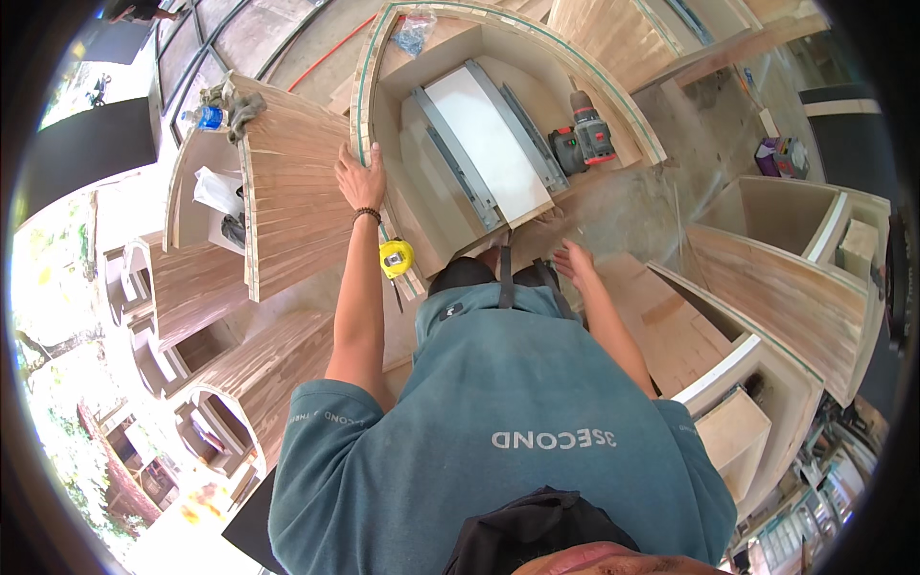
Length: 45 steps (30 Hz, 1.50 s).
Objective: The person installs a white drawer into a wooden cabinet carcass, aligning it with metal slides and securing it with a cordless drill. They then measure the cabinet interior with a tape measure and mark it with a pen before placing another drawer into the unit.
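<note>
A curved wooden cabinet with a green line along its edge lies open in front of me. My left hand grips its left edge, thumb toward the inside and fingers over the outer side. Inside the cabinet is a white panel flanked by metal drawer slides. Near my knees my right hand hangs empty, its fingers loosely apart. A grey and red cordless drill rests on the cabinet's right side. Beside my left forearm, a yellow tape measure sits on the near left edge.
More curved wooden cabinets stand left and right. A water bottle and a grey cloth top the left one. A clear plastic bag lies at the cabinet's far end. An orange cable crosses the floor beyond.
</note>
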Tool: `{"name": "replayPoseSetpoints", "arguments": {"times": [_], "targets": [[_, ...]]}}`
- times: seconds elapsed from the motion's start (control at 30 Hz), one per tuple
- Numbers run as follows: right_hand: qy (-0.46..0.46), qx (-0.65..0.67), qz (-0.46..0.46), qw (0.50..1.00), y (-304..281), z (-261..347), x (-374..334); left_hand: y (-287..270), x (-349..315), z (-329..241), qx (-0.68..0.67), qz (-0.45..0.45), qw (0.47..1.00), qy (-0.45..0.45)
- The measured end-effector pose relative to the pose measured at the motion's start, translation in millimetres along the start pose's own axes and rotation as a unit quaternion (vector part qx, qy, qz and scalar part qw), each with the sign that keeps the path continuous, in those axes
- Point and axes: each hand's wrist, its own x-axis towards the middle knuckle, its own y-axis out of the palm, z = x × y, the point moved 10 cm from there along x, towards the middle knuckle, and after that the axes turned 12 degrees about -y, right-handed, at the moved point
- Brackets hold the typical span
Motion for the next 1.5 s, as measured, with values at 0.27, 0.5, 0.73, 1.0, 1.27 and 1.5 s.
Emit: {"name": "replayPoseSetpoints", "arguments": {"times": [0.27, 0.5, 0.73, 1.0, 1.27, 1.5], "targets": [[-0.01, 0.053, 0.019, 0.998, 69.4, 12.0, 36.0, 0.2, -7.1, -7.2, 0.029, 0.0, 1.0, 0.005], [-0.029, 0.073, 0.021, 0.997, 93.4, 3.8, 68.7, -7.9, -12.7, -14.5, 0.044, 0.013, 0.998, -0.035], [-0.016, 0.072, 0.031, 0.997, 98.3, 1.0, 65.8, -7.8, -12.6, -13.0, 0.038, 0.012, 0.999, -0.033], [-0.006, 0.1, 0.009, 0.995, 97.2, 2.6, 63.9, -7.2, -11.6, -12.7, 0.037, 0.009, 0.999, -0.039], [-0.023, 0.216, 0.014, 0.976, 106.7, 6.7, 91.0, -9.7, -14.6, -25.6, 0.039, 0.033, 0.997, -0.057], [-0.046, 0.197, 0.028, 0.979, 113.6, 48.7, 26.6, -4.1, -6.9, -4.6, 0.055, 0.007, 0.997, -0.062]]}}
